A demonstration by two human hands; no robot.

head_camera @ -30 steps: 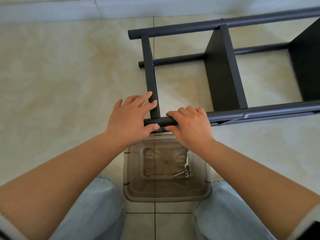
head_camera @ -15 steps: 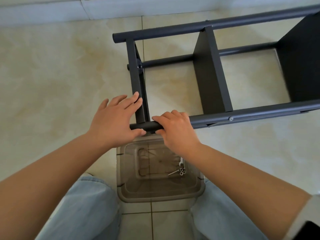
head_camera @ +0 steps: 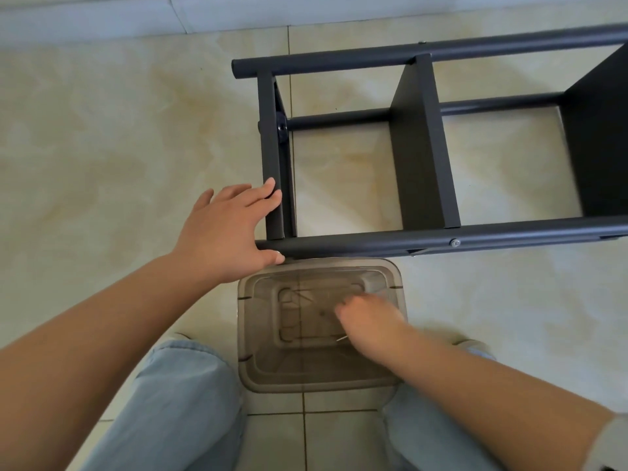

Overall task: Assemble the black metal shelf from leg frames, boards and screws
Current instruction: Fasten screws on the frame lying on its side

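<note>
Shelf (head_camera: 421,147) on its side on the floor (head_camera: 102,130), from 12 to 2 o'clock, looking mostly built. Two long tubes of the leg frames running left to right, near tube (head_camera: 339,244) closest to the knees, far tube (head_camera: 373,56) toward the wall. Between them, two boards standing on edge: middle board (head_camera: 418,164) at 1 o'clock, second board (head_camera: 598,130) at 2 o'clock, cut off by the picture edge. One screw (head_camera: 454,242) seated in the near tube just below the middle board. End bar (head_camera: 272,147) at 12 o'clock joining the tube ends.

Left grip (head_camera: 224,232) at 10 o'clock: released, fingers straight, tips lying on the end bar, thumb against the end of the near tube; steadying, not clutching.

Right grip (head_camera: 367,321) at 5 o'clock, down inside the clear plastic box (head_camera: 319,375) that sits between the knees, touching or nearly touching the near tube. Blurred, fingers curled downward; cannot tell whether anything is pinched. Thin bit of metal (head_camera: 341,338) showing just beside the knuckles, probably loose hardware.

Judging by this: frames and at least two boards joined, some screws in. Likely left: fetching another screw or tool from the box, tightening the end corner under the left grip, then standing the shelf upright. Far side and the part past the right edge hidden, so cannot say how many joints remain.
</note>
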